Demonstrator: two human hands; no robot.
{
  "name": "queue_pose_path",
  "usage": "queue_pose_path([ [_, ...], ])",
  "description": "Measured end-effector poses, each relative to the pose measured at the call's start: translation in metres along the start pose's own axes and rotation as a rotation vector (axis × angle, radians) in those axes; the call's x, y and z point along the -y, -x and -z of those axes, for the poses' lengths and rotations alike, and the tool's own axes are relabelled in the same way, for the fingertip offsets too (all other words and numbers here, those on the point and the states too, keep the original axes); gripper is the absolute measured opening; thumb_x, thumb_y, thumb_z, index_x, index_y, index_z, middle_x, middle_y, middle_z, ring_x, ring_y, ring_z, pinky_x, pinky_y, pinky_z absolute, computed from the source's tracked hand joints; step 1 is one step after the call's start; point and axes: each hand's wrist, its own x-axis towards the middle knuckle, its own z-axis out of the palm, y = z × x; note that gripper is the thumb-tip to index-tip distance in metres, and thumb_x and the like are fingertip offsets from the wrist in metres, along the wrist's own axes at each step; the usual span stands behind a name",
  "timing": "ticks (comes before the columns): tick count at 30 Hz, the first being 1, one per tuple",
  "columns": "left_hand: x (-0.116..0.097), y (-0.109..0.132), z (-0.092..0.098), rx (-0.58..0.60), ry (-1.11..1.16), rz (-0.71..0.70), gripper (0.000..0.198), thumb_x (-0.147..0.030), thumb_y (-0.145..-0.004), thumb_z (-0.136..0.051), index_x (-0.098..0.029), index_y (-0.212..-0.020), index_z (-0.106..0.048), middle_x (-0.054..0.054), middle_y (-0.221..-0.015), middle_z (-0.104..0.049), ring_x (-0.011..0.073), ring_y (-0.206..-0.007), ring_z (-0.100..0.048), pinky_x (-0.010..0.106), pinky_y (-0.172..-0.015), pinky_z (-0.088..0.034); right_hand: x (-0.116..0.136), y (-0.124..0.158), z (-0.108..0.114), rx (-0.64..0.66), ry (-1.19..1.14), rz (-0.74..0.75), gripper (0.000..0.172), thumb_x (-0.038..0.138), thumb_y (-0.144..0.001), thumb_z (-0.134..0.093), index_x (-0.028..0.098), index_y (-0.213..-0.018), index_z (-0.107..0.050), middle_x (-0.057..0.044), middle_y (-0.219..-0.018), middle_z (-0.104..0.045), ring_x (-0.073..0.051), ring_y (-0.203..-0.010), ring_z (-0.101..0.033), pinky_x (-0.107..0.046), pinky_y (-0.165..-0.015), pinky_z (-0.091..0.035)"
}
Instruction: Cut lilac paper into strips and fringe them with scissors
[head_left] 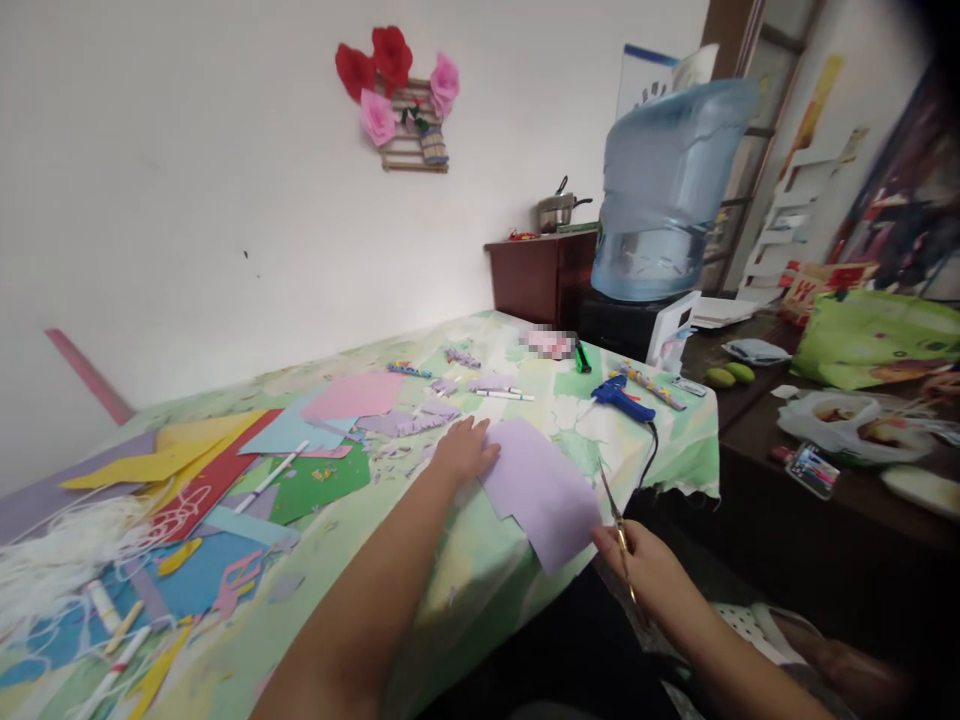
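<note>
Just off the near edge of the cloth-covered table, the right hand is closed round scissors, its fingertips at one corner of a lilac sheet reaching that edge. Beyond, the left hand rests loosely spread at the sheet's far-left corner, gripping nothing evident. Judged step: positioning for cutting; next calls for a steadied sheet, parted blades

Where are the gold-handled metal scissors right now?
Head view, lower half, right of centre: the gold-handled metal scissors are in the person's right hand, tips pointing away from the body, just right of the lilac paper sheet.
</note>
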Motion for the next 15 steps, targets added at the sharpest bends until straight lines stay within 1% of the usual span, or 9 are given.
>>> queue_pose_path([
  [2, -0.001, -0.015, 0.000, 0.029, -0.021, 0.062, 0.044, -0.036, -0.075, -0.043, -0.016, -0.114, -0.038, 0.012, -0.116, -0.043, 0.0235, -0.102, -0.043, 0.043, -0.081, -0.036, 0.000, -0.007, -0.005, -0.040, -0.024, -0.048, 0.045, 0.054, -0.059, -0.049, 0.014, -0.079, -0.052, -0.009, -0.079, -0.060, -0.023, -0.075, -0.055, -0.030, -0.063, -0.040],
  [4, -0.003, -0.026, 0.001, 0.081, -0.031, 0.097, 0.034, -0.030, -0.076, -0.044, -0.015, -0.107, -0.043, 0.008, -0.107, -0.048, 0.0189, -0.090, -0.050, 0.040, -0.073, -0.042, 0.000, -0.012, -0.010, -0.103, -0.068, -0.067, 0.047, 0.052, -0.055, -0.055, 0.014, -0.082, -0.051, -0.010, -0.082, -0.059, -0.023, -0.077, -0.055, -0.031, -0.065, -0.040],
  [6, -0.004, -0.033, 0.003, 0.160, -0.027, 0.109, 0.030, -0.028, -0.077, -0.044, -0.015, -0.104, -0.045, 0.007, -0.104, -0.049, 0.0169, -0.086, -0.051, 0.038, -0.071, -0.043, 0.002, -0.016, -0.012, -0.178, -0.134, -0.033, 0.046, 0.048, -0.055, -0.057, 0.014, -0.085, -0.050, -0.010, -0.085, -0.058, -0.022, -0.077, -0.055, -0.031, -0.066, -0.040],
  [9, 0.000, -0.033, 0.007, 0.279, -0.006, 0.115, 0.030, -0.028, -0.076, -0.044, -0.016, -0.104, -0.045, 0.007, -0.104, -0.049, 0.0170, -0.086, -0.051, 0.037, -0.071, -0.043, 0.009, -0.018, -0.002, -0.287, -0.292, 0.089, 0.040, 0.043, -0.060, -0.055, 0.015, -0.087, -0.049, -0.009, -0.087, -0.057, -0.019, -0.074, -0.054, -0.028, -0.063, -0.041],
  [11, 0.006, -0.028, 0.009, 0.324, 0.007, 0.132, 0.030, -0.028, -0.077, -0.044, -0.016, -0.104, -0.046, 0.007, -0.104, -0.049, 0.0171, -0.087, -0.051, 0.037, -0.071, -0.043, 0.014, -0.018, 0.009, -0.347, -0.376, 0.164, 0.033, 0.042, -0.062, -0.054, 0.016, -0.081, -0.049, -0.006, -0.083, -0.057, -0.016, -0.069, -0.053, -0.027, -0.060, -0.040],
  [12, 0.009, -0.024, 0.010, 0.335, 0.012, 0.146, 0.030, -0.028, -0.077, -0.044, -0.016, -0.104, -0.046, 0.007, -0.104, -0.049, 0.0171, -0.087, -0.051, 0.037, -0.071, -0.043, 0.017, -0.018, 0.014, -0.356, -0.402, 0.186, 0.029, 0.041, -0.062, -0.054, 0.016, -0.077, -0.050, -0.004, -0.077, -0.057, -0.015, -0.066, -0.052, -0.026, -0.059, -0.040],
  [14, 0.017, -0.017, 0.011, 0.338, 0.019, 0.180, 0.029, -0.028, -0.077, -0.044, -0.016, -0.104, -0.046, 0.006, -0.104, -0.049, 0.0170, -0.087, -0.051, 0.037, -0.071, -0.043, 0.021, -0.017, 0.020, -0.311, -0.440, 0.217, 0.026, 0.042, -0.066, -0.050, 0.017, -0.068, -0.049, 0.000, -0.061, -0.052, -0.012, -0.056, -0.049, -0.024, -0.054, -0.038],
  [15, 0.019, -0.015, 0.012, 0.330, 0.021, 0.200, 0.029, -0.028, -0.077, -0.044, -0.017, -0.103, -0.046, 0.006, -0.105, -0.049, 0.0169, -0.087, -0.051, 0.037, -0.071, -0.043, 0.022, -0.016, 0.021, -0.283, -0.454, 0.240, 0.027, 0.043, -0.069, -0.046, 0.017, -0.064, -0.048, 0.001, -0.056, -0.049, -0.011, -0.052, -0.046, -0.024, -0.051, -0.037],
])
